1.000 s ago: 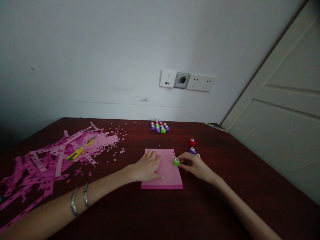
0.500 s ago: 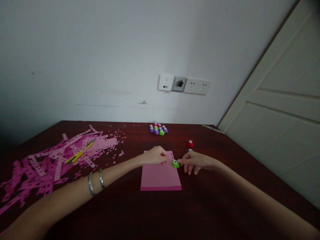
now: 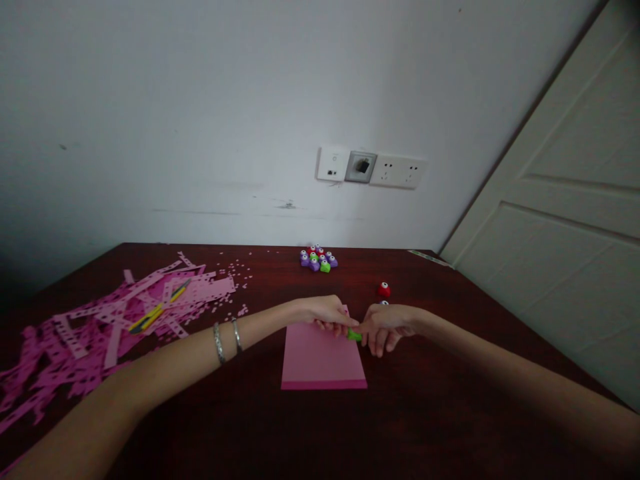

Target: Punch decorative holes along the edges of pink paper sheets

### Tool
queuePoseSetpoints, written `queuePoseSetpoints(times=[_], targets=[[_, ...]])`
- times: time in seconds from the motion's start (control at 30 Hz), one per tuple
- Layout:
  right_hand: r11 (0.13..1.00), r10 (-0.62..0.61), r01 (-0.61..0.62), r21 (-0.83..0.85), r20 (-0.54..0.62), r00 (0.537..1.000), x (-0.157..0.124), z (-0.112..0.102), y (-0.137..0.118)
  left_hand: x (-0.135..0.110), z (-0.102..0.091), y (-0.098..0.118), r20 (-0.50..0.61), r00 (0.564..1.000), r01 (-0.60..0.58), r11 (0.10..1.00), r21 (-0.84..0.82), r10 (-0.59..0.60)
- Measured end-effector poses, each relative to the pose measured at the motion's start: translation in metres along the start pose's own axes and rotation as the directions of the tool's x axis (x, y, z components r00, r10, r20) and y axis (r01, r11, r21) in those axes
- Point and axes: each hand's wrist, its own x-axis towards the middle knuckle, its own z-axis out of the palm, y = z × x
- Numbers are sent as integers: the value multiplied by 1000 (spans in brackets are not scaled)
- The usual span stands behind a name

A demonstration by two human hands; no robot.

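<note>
While both hands meet over the right edge of the pink paper stack (image 3: 323, 363) on the worktop (image 3: 320, 433), the green eye-topped piece (image 3: 355, 336) lies at that edge, toward the far corner, partly covered. The left hand (image 3: 327, 312) stretches one finger to its top, the others bent; the right hand (image 3: 390, 325) reaches it from outside the stack. Whether either hand's fingers grip it, I cannot tell. The step looks like pressing a small punch; the next move seems to call for steady, straight-down force. Marks on the wall plates (image 3: 334, 165), beyond the stack, are too small to read.
</note>
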Motion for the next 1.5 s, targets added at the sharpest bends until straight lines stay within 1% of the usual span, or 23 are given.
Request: queuePoseSetpoints(times=[0.1, 0.2, 0.3, 0.43, 0.53, 0.63, 0.87, 1.03, 1.1, 1.17, 1.2, 1.23, 1.27, 1.3, 1.37, 1.4, 1.43, 1.47, 1.5], targets=[[997, 71, -71, 17, -1, 997, 4, -3, -5, 5, -5, 4, 75, 995, 73, 997, -23, -72], [996, 90, -90, 18, -2, 996, 7, -4, -10, 10, -8, 5, 126, 982, 139, 990, -2, -138], [994, 110, -110, 14, 4, 994, 10, -5, -13, 15, -9, 4, 135, 980, 145, 989, 38, -149], [988, 156, -156, 4, 2, 988, 12, -6, -17, 20, -9, 0, 146, 976, 159, 986, 42, -163], [987, 159, -159, -1, -20, 987, 12, -4, -20, 19, -8, -2, 133, 974, 179, 983, 27, -181], [989, 149, -150, -6, -36, 988, 11, -2, -21, 17, -6, -1, 123, 978, 168, 986, 13, -169], [990, 138, -138, -1, -63, 988, 10, 2, -22, 14, -1, 4, 44, 988, 145, 988, 62, -148], [995, 98, -98, 6, -81, 992, 5, 4, -18, 13, 1, -5, 37, 995, 97, 995, 13, -97], [999, 53, -53, 5, -90, 995, 2, 5, -15, 11, 2, -10, -2, 998, 62, 998, 32, -62], [1000, -6, 4, -13, -109, 994, -1, 8, -10, 8, 4, -14, -80, 997, 15, 996, 86, -8], [999, -33, 30, -26, -122, 992, -2, 9, -7, 6, 5, -15, -134, 990, -25, 991, 129, 42], [998, -56, 51, -39, -138, 989, -2, 11, -4, 3, 7, -16, -197, 974, -74, 981, 181, 110], [997, -70, 63, -54, -155, 985, -2, 12, -1, -1, 9, -16, -265, 946, -121, 963, 243, 186], [995, -77, 66, -71, -179, 981, -1, 14, 1, -5, 12, -15, -334, 906, -154, 937, 315, 261], [990, -105, 77, -119, -249, 963, -2, 15, 4, -16, 18, -13, -441, 805, -160, 861, 482, 397], [985, -124, 85, -150, -279, 952, -4, 15, 5, -22, 22, -12, -463, 762, -139, 814, 565, 452], [979, -147, 97, -177, -294, 944, -7, 14, 5, -29, 25, -12, -462, 734, -113, 761, 639, 497], [973, -171, 115, -199, -295, 940, -11, 13, 5, -36, 28, -12, -438, 724, -95, 706, 702, 533], [968, -194, 138, -209, -278, 941, -16, 11, 5, -42, 30, -12, -401, 730, -84, 655, 751, 554]])
